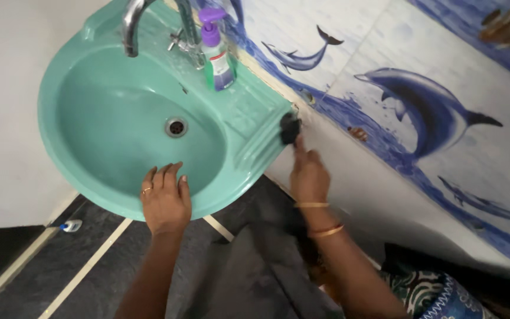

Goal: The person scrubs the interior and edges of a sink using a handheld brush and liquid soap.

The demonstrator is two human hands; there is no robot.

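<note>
Left hand [165,199]: rested palm down on the front rim of the round sea-green ceramic basin [107,127], fingers spread flat and reaching over the edge into the bowl, nothing gripped. Gold ring on one finger.

Right hand [308,176]: closed around a small dark scrubbing pad [290,129], fingertips pinched on it. Pad pressed against the basin's right-hand corner, just where the ribbed green ledge met the tiled wall [385,195]. Thin gold bangles [320,218] around the wrist.

Inside the bowl: round metal drain [176,126], near the middle, well apart from both hands. At the back rim: curved chrome tap [131,26], and just beside it a clear pump bottle with a purple top and green liquid [216,53], upright on the ledge.

Behind: white wall tiles with blue dolphins [426,106]. Below: dark speckled floor [60,266] with pale strips, and a small white and blue bottle [71,225] lying on it beside the wall, left of the left arm.
</note>
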